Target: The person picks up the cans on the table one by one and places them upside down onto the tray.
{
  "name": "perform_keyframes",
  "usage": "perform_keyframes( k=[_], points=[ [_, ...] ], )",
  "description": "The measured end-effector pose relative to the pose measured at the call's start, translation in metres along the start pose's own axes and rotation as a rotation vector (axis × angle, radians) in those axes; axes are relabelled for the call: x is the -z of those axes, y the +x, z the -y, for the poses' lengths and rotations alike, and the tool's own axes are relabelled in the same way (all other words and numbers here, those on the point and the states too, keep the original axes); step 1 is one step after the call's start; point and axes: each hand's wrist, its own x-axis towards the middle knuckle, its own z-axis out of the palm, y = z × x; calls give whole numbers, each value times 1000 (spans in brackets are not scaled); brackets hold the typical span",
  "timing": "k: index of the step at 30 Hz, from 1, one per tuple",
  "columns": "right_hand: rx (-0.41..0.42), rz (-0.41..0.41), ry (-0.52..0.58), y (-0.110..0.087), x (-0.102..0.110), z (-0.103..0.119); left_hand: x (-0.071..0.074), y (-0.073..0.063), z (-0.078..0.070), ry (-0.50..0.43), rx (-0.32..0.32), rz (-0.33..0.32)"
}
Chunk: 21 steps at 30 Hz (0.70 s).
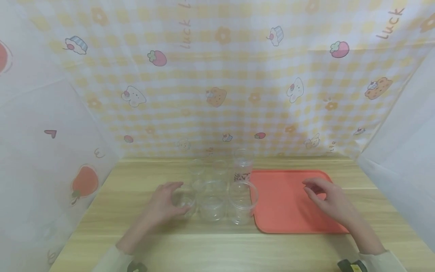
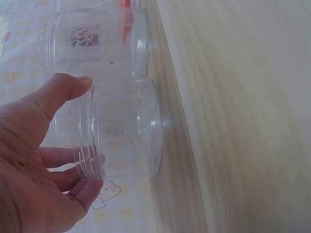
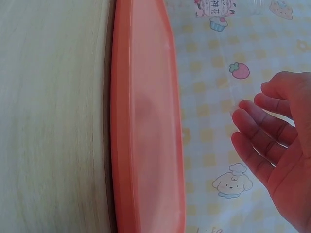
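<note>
A clear plastic jar [image 2: 124, 128] stands at the left front of a group of similar jars. My left hand [image 1: 166, 202] is around this jar near its threaded rim, thumb on one side and fingers curled on the other. Beside it are a middle front jar [image 1: 212, 206] and a right front jar [image 1: 242, 202], both see-through. My right hand [image 1: 327, 196] hovers above the orange tray [image 1: 282, 204], its fingers loosely bent and holding nothing. The right wrist view shows the same hand [image 3: 277, 136] with a gap between thumb and fingers.
Behind the front jars stand more clear containers, among them a tall one [image 1: 242, 173] with a printed label by the tray's left edge. Everything rests on a wood-grain table [image 1: 136, 177]. A yellow checked cloth [image 1: 190, 113] hangs behind, with white cloth at both sides.
</note>
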Motion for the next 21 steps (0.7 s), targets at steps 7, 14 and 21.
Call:
perform_keyframes(
  k=[7,14,21],
  points=[
    [5,1,9,-1,0,-1,4,-3,3,0,0,-19],
    [3,4,19,-2,0,-2,9,-3,9,-5,-13,-34],
    [-4,1,25,-3,-1,-3,17,-6,14,-43,-4,-64]
  ],
)
